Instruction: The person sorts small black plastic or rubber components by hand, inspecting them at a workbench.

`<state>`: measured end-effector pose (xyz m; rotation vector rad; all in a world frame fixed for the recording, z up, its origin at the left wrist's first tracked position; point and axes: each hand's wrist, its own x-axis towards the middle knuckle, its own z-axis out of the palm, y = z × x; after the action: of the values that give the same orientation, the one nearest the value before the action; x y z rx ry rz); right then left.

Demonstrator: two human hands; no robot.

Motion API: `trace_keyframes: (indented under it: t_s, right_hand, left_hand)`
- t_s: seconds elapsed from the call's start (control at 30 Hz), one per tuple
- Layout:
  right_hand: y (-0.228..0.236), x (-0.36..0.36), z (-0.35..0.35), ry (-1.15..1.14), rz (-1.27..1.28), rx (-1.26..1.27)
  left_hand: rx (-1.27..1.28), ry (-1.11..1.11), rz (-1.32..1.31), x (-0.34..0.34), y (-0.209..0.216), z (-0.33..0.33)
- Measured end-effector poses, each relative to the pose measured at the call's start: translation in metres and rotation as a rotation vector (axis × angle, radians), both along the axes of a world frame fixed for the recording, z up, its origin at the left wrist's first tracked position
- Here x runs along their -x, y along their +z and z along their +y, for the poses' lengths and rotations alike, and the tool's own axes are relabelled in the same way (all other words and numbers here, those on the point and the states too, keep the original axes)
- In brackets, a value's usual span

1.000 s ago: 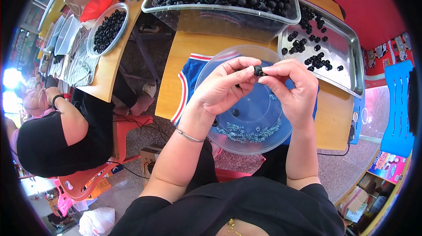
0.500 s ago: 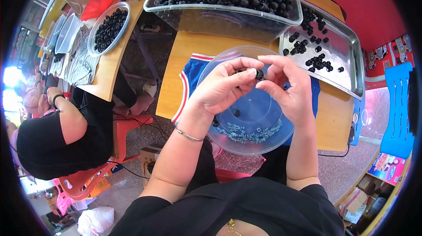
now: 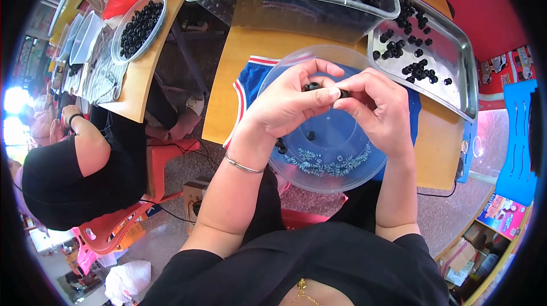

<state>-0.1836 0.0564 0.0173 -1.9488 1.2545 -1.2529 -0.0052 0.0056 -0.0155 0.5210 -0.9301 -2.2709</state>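
My left hand (image 3: 285, 104) has its thumb and fingers closed around small black round plastic parts. One such part (image 3: 311, 86) shows between its fingers. Against the left thumb tip, my right hand (image 3: 380, 107) pinches another black round part (image 3: 343, 94) between thumb and forefinger, so both hands meet on it. Below them is a round clear plastic basin (image 3: 333, 185) with a pale leaf pattern, standing on blue cloth with red and white trim (image 3: 246, 87). A few loose black parts (image 3: 310, 135) lie inside it.
A clear bin (image 3: 290, 18) heaped with black parts stands at the table's far side. To its right is a metal tray (image 3: 450, 98) with scattered parts. On the left table sits an oval tub (image 3: 118, 50) of parts. A seated person (image 3: 85, 163) is at the left.
My right fingers have come in to the left thumb and pinch the black part there. The view has shifted slightly.
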Motion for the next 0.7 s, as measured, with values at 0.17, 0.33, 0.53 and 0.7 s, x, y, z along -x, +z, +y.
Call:
trace_keyframes:
  t_s: [0.17,0.33,0.53,0.7]
  right_hand:
    - [0.003,0.0,-0.001,0.008,-0.007,-0.111]
    - [-0.007,-0.003,0.002,0.139,0.118,-0.218]
    - [-0.008,-0.022,0.018,0.319,0.604,-0.266]
    - [-0.012,-0.013,0.011,0.251,0.618,-0.203]
  left_hand:
    - [-0.051,0.064,-0.042,-0.008,0.014,-0.005]
    - [-0.237,0.282,0.053,-0.019,0.007,-0.017]
    - [-0.25,0.179,0.146,-0.014,0.006,-0.014]
    - [-0.079,0.117,0.059,-0.016,0.005,-0.011]
